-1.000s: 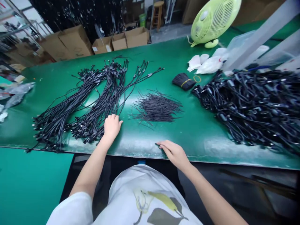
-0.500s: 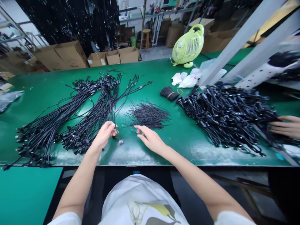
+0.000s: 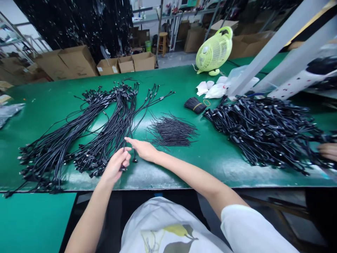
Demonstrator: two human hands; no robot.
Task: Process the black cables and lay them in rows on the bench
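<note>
"Glossy green worktop [image 3: 168, 177] across the workshop, and look at those fingers. What's gripped?"

"As far as I can see, the left hand [image 3: 117, 162] has its fingers curled around a thin black cable [image 3: 124, 144]. The right hand [image 3: 143, 150] reaches across, thumb and forefinger close together just above; I can't tell whether something thin is pinched there."

"Wasn't that right hand beside the heap half a second ago?"

"Yes, beside that loose heap of short, thin black ties [image 3: 175, 131]. Now it has crossed to the left hand, so I'd judge both hands are busy at one spot."

"And the small black plug [image 3: 135, 160]?"

"Just below the right hand; I can't tell which cable it ends. Left of the hands lie two long bundles of black cables [image 3: 79, 130] with metal-tipped ends."

"Farther out?"

"Beyond the heap, a tight black bundle [image 3: 194, 105] in a yellow band, with a loose yellow loop [image 3: 206, 102] beside it. Over right, a tangled mound of black cables [image 3: 263, 130], a co-worker's hand [image 3: 328, 151] at its edge."
</note>
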